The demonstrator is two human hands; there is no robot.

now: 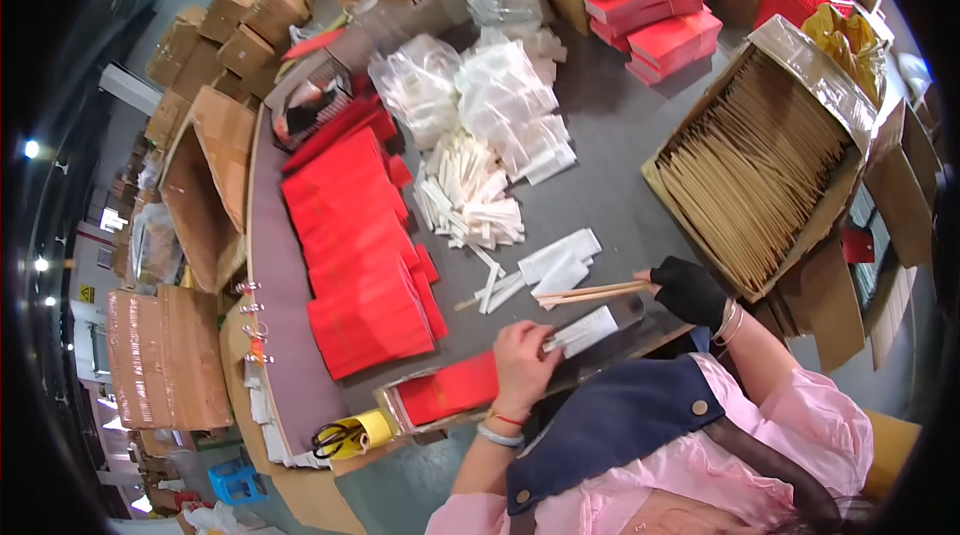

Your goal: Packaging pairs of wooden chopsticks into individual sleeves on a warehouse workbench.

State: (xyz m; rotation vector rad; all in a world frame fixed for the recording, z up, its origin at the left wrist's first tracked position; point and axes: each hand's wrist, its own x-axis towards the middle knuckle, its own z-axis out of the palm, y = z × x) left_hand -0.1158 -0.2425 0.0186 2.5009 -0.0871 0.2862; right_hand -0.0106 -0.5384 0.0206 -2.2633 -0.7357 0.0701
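Note:
My right hand (690, 293), in a black fingerless glove, pinches the ends of a few thin wooden sticks (595, 292) at the table's near edge. The sticks point left, their far ends over small white paper sleeves (562, 260). To its left, my bare left hand (525, 360) has its fingers curled closed on the end of a narrow white printed packet (584, 332). Against that hand's left side lies a red packet (450, 389) in a shallow tray (391, 411). Part of the white packet is hidden under my fingers.
An open carton of thin brown sticks (755, 170) stands at right. Stacked red envelopes (350, 235) line the left side. Small white strips (470, 190) and clear plastic bags (510, 95) are heaped mid-table. Red bundles (660, 25) sit behind; black-handled scissors (338, 438) lie near left.

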